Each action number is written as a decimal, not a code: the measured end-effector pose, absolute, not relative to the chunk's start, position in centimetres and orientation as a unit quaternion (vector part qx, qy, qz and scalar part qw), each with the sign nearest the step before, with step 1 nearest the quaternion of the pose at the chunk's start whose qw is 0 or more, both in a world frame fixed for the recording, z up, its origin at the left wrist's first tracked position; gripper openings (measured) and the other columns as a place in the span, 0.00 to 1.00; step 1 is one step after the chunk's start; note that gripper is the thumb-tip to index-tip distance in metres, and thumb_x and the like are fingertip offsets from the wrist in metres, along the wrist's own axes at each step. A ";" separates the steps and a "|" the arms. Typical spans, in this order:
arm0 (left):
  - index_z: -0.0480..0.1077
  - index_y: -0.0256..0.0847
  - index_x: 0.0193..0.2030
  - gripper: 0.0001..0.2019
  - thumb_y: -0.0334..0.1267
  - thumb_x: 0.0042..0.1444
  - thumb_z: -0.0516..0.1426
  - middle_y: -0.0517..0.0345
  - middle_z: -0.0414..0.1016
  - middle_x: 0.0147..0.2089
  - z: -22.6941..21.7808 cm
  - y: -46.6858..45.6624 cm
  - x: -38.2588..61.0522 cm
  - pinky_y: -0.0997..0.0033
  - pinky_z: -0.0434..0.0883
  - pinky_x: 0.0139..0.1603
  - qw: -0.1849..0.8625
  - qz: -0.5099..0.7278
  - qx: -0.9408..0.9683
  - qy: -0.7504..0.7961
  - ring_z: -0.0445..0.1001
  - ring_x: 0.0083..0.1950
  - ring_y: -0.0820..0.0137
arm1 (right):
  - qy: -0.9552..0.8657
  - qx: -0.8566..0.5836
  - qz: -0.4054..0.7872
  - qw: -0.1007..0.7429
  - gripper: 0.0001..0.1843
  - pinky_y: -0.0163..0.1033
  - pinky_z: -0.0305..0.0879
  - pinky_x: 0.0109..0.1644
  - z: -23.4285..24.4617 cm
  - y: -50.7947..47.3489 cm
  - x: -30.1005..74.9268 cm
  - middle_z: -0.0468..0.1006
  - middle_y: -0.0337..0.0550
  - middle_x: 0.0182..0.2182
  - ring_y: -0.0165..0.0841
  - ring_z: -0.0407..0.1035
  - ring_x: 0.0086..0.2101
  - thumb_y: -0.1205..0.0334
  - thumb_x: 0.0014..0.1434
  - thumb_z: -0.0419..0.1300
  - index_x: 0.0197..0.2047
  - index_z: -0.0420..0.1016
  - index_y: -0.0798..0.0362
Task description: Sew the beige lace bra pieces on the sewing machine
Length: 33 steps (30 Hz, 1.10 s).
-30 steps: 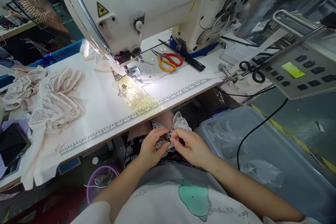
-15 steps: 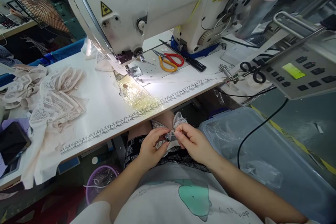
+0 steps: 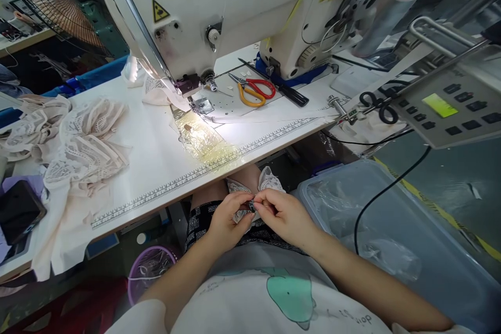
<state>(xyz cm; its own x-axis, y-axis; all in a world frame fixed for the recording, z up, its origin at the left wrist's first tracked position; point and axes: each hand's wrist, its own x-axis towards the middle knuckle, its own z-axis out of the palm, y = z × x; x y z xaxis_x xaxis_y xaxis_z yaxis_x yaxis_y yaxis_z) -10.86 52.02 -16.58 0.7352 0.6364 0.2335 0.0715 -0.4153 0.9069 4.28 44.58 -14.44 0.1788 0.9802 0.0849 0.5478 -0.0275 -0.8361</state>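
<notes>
Over my lap, my left hand [image 3: 231, 217] pinches a small, shiny dark metal piece [image 3: 251, 205] that looks like a bobbin case. Its fingers cover much of it. My right hand [image 3: 282, 215] is closed against the same piece, thumb and forefinger pressed together at its right side. Whether a thread runs between the fingers I cannot make out. White lace fabric [image 3: 271, 179] lies on my lap just beyond and beneath both hands.
The sewing machine [image 3: 235, 15] stands on the white table [image 3: 152, 141] ahead. Red-and-yellow-handled snips [image 3: 254, 91] and a black-handled screwdriver [image 3: 293, 95] lie by its base. Lace pieces [image 3: 86, 151] and a phone [image 3: 21, 212] are left; a plastic bin [image 3: 391, 229] is right, a purple basket [image 3: 151, 271] below.
My right hand has moved left, closing the gap to my left hand, and its fingertips now meet the metal piece. My left hand stays nearly in place.
</notes>
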 end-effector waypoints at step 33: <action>0.75 0.39 0.45 0.15 0.38 0.50 0.64 0.58 0.74 0.27 -17.2 52.8 -11.7 0.77 0.70 0.30 0.818 0.191 0.472 0.268 0.71 0.28 0.75 | -0.643 -0.543 0.180 0.509 0.08 0.34 0.57 0.27 -10.6 44.2 6.0 0.66 0.36 0.20 0.28 0.60 0.23 0.69 0.60 0.52 0.35 0.73 0.52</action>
